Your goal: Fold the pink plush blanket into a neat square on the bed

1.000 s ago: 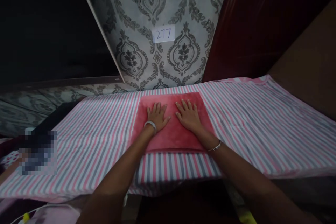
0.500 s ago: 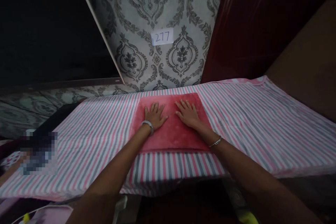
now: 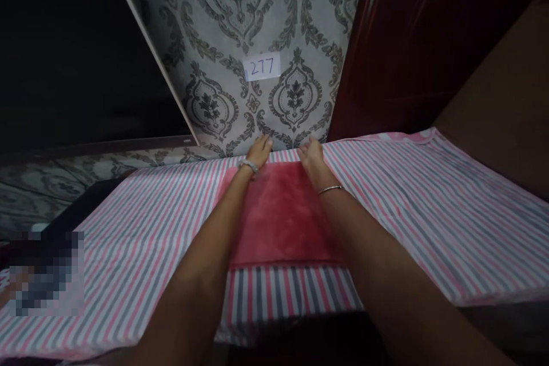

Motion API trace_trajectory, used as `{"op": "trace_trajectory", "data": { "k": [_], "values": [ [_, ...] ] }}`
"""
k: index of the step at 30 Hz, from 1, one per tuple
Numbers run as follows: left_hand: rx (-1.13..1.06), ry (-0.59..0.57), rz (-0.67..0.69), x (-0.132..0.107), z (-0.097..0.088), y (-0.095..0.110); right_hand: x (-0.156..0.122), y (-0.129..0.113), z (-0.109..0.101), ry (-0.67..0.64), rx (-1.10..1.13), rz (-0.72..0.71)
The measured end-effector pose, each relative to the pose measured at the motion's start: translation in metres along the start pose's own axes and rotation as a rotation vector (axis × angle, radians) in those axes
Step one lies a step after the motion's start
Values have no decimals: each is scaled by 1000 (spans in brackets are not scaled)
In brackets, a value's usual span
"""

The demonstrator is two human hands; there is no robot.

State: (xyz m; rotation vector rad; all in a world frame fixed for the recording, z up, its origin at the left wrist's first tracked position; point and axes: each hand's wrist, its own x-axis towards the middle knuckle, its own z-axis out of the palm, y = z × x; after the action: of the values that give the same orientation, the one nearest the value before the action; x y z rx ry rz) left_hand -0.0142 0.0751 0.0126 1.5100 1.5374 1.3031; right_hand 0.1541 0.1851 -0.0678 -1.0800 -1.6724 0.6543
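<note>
A folded plush red-pink cloth [image 3: 283, 217] lies flat on a pink, grey and white striped table cover [image 3: 163, 211]. My left hand [image 3: 259, 152], with a beaded-looking bracelet at the wrist, is at the cloth's far edge, left of its middle. Its fingers point toward the wall, loosely bent and apart from the fabric as far as I can see. My right hand [image 3: 313, 153], with a thin bangle, is at the same far edge near the right corner. Its fingers are loosely curved, their tips partly hidden. Neither hand visibly grips the cloth.
Behind the table stands a patterned wall [image 3: 295, 97] bearing a paper label [image 3: 262, 66] marked 277. A large dark screen [image 3: 86, 57] is at left, a dark red glossy panel [image 3: 412, 46] at right. Something pixelated [image 3: 47, 274] covers the table's left end.
Both hands have slid from lying spread on the middle of the cloth to its far edge, toward the wall. The view has shifted slightly, and the cloth appears to stay in place.
</note>
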Motion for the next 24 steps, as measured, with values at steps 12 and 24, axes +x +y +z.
{"op": "trace_trajectory", "data": {
  "k": [12,24],
  "values": [
    [-1122,183,-432,7,13,-90,-45,74,4,-247,-108,32],
    [-412,348,-320,3,-71,-111,-45,70,-5,-277,24,88]
  ]
}}
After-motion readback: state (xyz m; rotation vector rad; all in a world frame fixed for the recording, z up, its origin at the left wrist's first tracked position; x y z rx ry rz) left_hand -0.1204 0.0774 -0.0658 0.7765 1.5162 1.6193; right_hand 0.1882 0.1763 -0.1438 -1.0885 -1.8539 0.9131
